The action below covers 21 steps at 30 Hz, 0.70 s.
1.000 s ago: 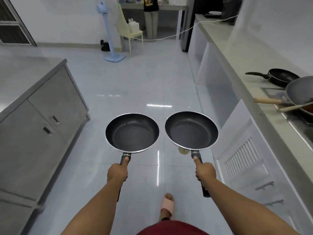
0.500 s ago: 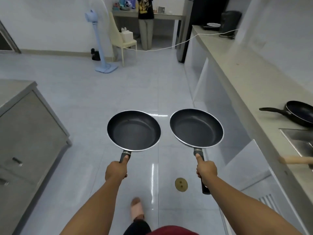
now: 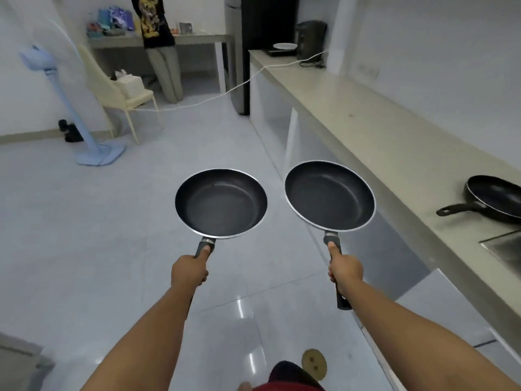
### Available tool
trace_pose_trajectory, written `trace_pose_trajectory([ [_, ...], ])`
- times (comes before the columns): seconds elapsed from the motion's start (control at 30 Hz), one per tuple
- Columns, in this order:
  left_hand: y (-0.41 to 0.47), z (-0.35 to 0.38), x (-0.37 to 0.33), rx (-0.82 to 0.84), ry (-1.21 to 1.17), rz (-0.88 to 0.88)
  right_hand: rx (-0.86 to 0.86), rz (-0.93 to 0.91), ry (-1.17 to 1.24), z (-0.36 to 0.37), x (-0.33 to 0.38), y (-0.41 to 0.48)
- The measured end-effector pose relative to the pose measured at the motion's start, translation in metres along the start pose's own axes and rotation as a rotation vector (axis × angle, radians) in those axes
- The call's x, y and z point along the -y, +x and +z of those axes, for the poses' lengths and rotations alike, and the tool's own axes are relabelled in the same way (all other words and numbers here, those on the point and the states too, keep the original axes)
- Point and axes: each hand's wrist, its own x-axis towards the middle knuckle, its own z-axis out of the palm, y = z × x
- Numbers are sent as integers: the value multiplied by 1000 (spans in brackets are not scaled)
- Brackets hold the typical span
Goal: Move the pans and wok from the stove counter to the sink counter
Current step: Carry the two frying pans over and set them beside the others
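Two black non-stick frying pans with silver rims are held out over the tiled floor. My left hand [image 3: 188, 273] grips the handle of the left pan [image 3: 220, 203], thumb along the top. My right hand [image 3: 344, 269] grips the handle of the right pan [image 3: 329, 196], which tilts slightly left. A third black pan [image 3: 496, 197] rests on the long beige counter [image 3: 375, 128] at the right, handle pointing toward me. The corner of a steel stove top [image 3: 504, 249] shows at the right edge. The wok is out of view.
A blue standing fan [image 3: 72, 108] and a cream chair [image 3: 118, 94] stand at the far left. A person [image 3: 159, 38] stands by a far table. A white cord [image 3: 214, 97] stretches from the counter across the floor. A round floor drain [image 3: 313, 364] lies near my feet.
The view has advanced along the floor and turned right. The left cabinet and the wok have slid out of frame. Both pans stay held out in front of me.
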Motion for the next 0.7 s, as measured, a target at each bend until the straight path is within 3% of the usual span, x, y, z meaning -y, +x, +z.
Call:
trace_pose_trajectory([
  [0.27, 111, 48, -121, 104, 16, 144, -169, -20, 9, -15, 64, 86],
  [0.7, 225, 252, -373, 324, 28, 361, -449, 164, 296, -27, 192, 277],
])
